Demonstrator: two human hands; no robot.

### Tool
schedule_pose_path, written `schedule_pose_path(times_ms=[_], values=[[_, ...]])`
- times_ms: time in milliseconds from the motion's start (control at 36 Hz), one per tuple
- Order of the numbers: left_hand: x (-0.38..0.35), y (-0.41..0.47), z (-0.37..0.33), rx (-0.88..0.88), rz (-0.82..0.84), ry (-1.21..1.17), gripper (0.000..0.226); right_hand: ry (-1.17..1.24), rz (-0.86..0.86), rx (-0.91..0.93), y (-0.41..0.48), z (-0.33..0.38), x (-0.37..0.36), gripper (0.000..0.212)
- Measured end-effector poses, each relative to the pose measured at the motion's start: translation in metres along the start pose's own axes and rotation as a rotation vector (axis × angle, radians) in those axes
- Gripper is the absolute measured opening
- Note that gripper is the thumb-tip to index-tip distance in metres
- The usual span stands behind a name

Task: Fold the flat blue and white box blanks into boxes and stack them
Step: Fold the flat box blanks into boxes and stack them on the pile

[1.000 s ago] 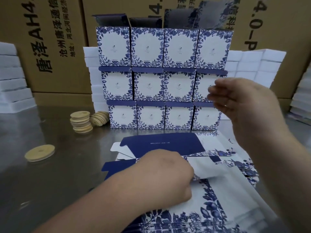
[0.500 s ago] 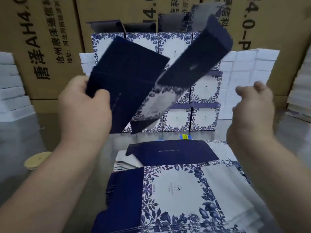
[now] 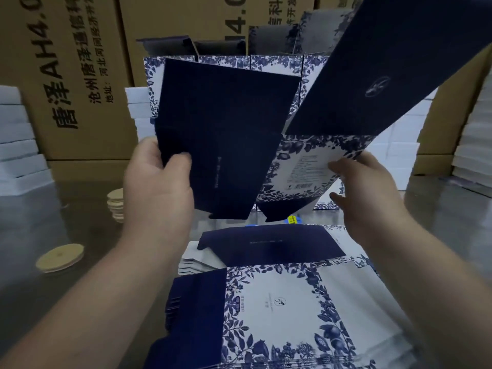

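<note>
Several folded boxes stand stacked at the far edge of the desk, and the long navy flap of the raised blank could clip the top row if it swings wide. Below, the pile of flat blanks lies at the near edge. Above it, the half-opened blank is held in the air. The left hand pinches its navy panel; the right hand grasps only a floral corner with thumb and fingers, so squaring it may crease or slip.
</note>
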State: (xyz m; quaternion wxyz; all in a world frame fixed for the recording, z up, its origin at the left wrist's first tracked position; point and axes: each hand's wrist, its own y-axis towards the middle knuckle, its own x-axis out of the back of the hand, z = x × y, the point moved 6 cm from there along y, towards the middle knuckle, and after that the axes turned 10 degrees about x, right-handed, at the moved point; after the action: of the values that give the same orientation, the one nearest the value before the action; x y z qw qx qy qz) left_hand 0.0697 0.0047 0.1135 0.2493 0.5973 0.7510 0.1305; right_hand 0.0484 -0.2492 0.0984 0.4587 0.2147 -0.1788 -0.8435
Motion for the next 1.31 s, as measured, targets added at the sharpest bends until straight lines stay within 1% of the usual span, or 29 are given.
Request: schedule_pose_path(times_ms=[194,306,500,639,694,778,806,889,972,1056,1111,1167,1194,1250,1278,1306], values=[[-0.002,-0.002,-0.002,-0.032,0.027,0.005,0.019,0.091,0.007,-0.018,-0.001,-0.002,-0.003,0.021],[-0.004,-0.003,-0.002,-0.040,0.055,0.010,0.018,0.097,0.005,-0.017,0.000,0.000,-0.003,0.020],[-0.007,-0.001,-0.005,-0.089,0.087,0.052,0.024,0.080,0.005,0.020,-0.003,0.004,-0.003,0.021],[-0.011,0.001,-0.004,-0.093,0.158,0.058,0.040,0.062,0.019,0.032,-0.004,0.003,-0.006,0.023],[-0.013,0.001,-0.002,-0.073,0.192,0.071,0.046,0.053,0.038,0.035,-0.005,0.003,-0.007,0.023],[-0.014,0.003,0.003,-0.024,0.206,0.087,0.062,0.025,0.066,0.047,-0.005,0.003,-0.009,0.023],[-0.016,0.002,0.003,-0.013,0.220,0.089,0.063,0.017,0.072,0.051,-0.005,0.002,-0.010,0.024],[-0.020,-0.002,0.003,-0.016,0.272,0.105,0.053,0.006,0.092,0.054,-0.006,0.001,-0.012,0.025],[-0.022,-0.003,0.006,0.004,0.290,0.116,0.048,0.010,0.117,0.055,-0.007,-0.001,-0.014,0.026],[-0.024,-0.004,0.008,-0.011,0.295,0.202,0.041,0.002,0.139,0.056,-0.009,-0.003,-0.017,0.027],[-0.027,-0.004,0.010,0.007,0.332,0.196,0.043,0.000,0.166,0.058,-0.011,-0.003,-0.020,0.027],[-0.029,-0.005,0.012,0.024,0.362,0.199,0.053,-0.002,0.180,0.061,-0.012,-0.003,-0.022,0.028],[-0.031,-0.007,0.012,0.028,0.388,0.214,0.054,-0.007,0.182,0.060,-0.013,-0.003,-0.022,0.027],[-0.034,-0.010,0.013,0.025,0.421,0.261,0.037,-0.014,0.190,0.054,-0.014,-0.003,-0.024,0.026],[-0.036,-0.011,0.013,0.017,0.430,0.286,0.035,-0.018,0.194,0.048,-0.014,-0.004,-0.024,0.025],[-0.037,-0.013,0.012,0.005,0.433,0.299,0.038,-0.024,0.198,0.041,-0.014,-0.005,-0.024,0.024]])
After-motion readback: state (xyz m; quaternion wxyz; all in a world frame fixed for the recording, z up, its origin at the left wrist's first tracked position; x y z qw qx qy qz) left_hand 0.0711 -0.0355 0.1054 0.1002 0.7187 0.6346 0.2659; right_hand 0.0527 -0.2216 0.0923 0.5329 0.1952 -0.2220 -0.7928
